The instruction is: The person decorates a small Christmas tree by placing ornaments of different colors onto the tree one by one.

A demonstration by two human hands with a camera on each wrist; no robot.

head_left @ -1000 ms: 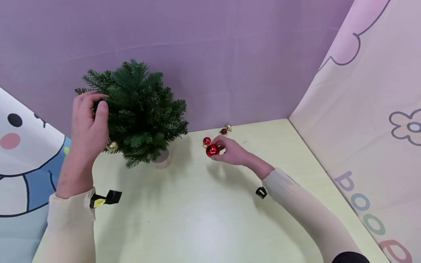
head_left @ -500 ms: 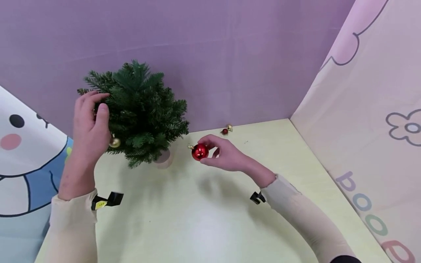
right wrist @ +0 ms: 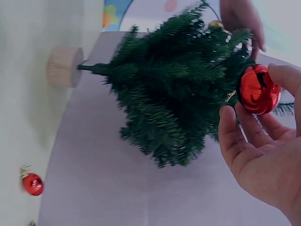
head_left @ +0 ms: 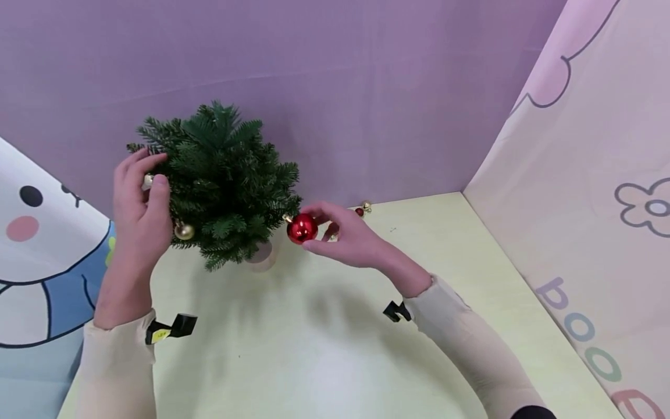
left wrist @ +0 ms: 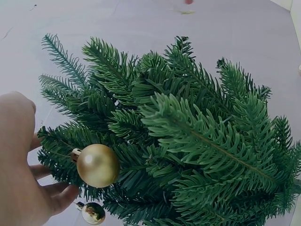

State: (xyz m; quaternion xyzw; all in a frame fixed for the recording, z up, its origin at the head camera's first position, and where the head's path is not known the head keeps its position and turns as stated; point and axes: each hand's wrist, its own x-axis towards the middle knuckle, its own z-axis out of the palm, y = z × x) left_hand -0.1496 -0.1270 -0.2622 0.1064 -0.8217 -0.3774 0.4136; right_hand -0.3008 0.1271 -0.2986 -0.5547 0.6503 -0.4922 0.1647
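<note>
At the fingertips of the right hand [head_left: 353,238], pinched between thumb and fingers, sits a shiny red ball [head_left: 302,228], its gold cap [head_left: 287,219] pointing away from the palm toward the small green tree [head_left: 225,169]. From that hand, the tree stands to the left, and its lower right branches come close to the ball; whether they touch, I cannot tell. Its round base [head_left: 262,259] is left of and below the red ball. Across the tree, the left hand [head_left: 140,212] is at the left-side branches with its fingers bent; whether it grips a branch or merely rests against it is unclear. Just right of the left thumb's base hangs a matte gold ball [head_left: 184,231], and the left wrist view shows a shinier gold ball [left wrist: 93,213] near those fingers. Beyond the right hand, on the table [head_left: 324,326], lie a dark red ball [head_left: 359,212] and a small gold ornament [head_left: 367,206], side by side.
</note>
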